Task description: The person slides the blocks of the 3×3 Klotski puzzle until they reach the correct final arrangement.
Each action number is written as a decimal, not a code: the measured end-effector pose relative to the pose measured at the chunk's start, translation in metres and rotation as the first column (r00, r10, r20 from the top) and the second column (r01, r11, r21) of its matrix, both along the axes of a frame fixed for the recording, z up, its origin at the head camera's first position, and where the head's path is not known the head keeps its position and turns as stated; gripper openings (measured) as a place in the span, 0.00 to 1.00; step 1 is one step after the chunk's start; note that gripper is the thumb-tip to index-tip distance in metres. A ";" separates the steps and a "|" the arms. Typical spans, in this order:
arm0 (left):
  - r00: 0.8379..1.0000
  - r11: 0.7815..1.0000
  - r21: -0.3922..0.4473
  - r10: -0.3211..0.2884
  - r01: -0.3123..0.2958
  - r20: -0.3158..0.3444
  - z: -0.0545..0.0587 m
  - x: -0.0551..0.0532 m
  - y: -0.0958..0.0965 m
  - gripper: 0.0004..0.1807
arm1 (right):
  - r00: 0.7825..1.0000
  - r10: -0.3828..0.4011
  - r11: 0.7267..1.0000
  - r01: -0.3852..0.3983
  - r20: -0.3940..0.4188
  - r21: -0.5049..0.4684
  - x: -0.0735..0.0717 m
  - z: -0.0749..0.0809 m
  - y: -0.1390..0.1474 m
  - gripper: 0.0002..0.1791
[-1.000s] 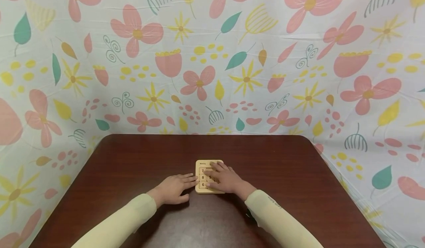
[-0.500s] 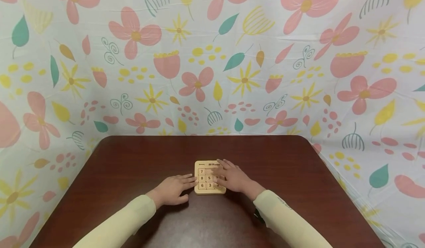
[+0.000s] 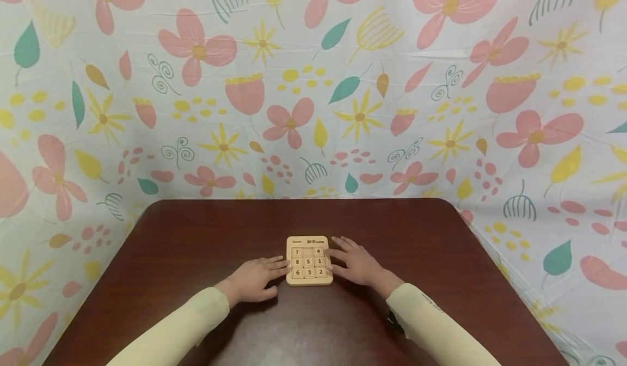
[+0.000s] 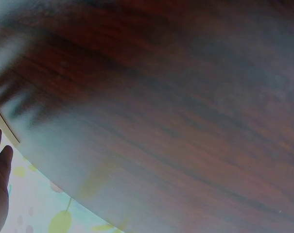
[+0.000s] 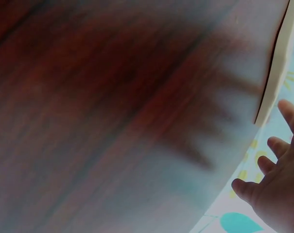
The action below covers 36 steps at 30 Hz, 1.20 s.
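A wooden sliding number puzzle lies flat on the dark table, with numbered tiles in a square frame. Its top row shows 7, a bare gap and 4; below come 8, 5, 1, then 6, 3, 2. My left hand lies palm down, straight fingertips against the puzzle's left edge. On the other side my right hand has its fingers spread, their tips at the right edge; whether they touch it is unclear. In the right wrist view, the puzzle's pale side is near the right hand's fingers.
The reddish-brown table has rounded far corners and extends around the puzzle on all sides. Behind it and along both sides hangs a flower-patterned cloth.
My right hand has drawn back to the right, off the puzzle's face, uncovering the tiles and the top-middle gap. The left hand stays at the left edge.
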<state>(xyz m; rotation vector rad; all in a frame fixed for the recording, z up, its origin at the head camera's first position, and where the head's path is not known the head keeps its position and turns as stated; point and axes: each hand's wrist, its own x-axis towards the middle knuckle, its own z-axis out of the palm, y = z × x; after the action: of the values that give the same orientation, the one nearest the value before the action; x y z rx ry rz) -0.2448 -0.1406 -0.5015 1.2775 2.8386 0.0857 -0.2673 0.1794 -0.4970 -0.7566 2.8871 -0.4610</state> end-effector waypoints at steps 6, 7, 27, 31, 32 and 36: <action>1.000 1.000 -0.003 0.017 -0.017 0.010 -0.001 -0.001 0.000 0.32 | 1.000 0.019 1.000 -0.019 -0.001 0.020 -0.001 -0.001 -0.001 0.30; 1.000 1.000 -0.002 0.017 -0.017 0.006 -0.001 -0.001 0.000 0.32 | 1.000 0.024 1.000 -0.024 -0.005 0.020 -0.001 -0.001 -0.002 0.30; 1.000 1.000 -0.013 0.008 -0.008 0.008 -0.002 -0.005 -0.001 0.31 | 0.999 0.051 0.999 -0.051 0.005 0.014 -0.003 -0.009 -0.013 0.29; 1.000 1.000 -0.003 0.005 -0.005 0.011 -0.003 -0.006 -0.001 0.31 | 0.998 0.057 0.998 -0.057 0.010 0.017 -0.003 -0.007 -0.018 0.29; 1.000 1.000 -0.002 0.005 -0.005 0.009 -0.003 -0.006 -0.001 0.31 | 0.998 0.058 0.998 -0.058 0.010 0.016 -0.003 -0.007 -0.020 0.29; 1.000 1.000 0.001 0.001 -0.001 0.005 -0.004 -0.007 -0.001 0.31 | 0.998 0.057 0.998 -0.058 0.022 0.020 -0.002 -0.005 -0.024 0.29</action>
<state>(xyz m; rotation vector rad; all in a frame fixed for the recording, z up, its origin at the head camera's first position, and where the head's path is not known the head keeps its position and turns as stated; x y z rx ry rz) -0.2518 -0.1416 -0.5051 1.2737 2.8359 0.0894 -0.2689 0.1552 -0.5016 -0.8242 2.8373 -0.4299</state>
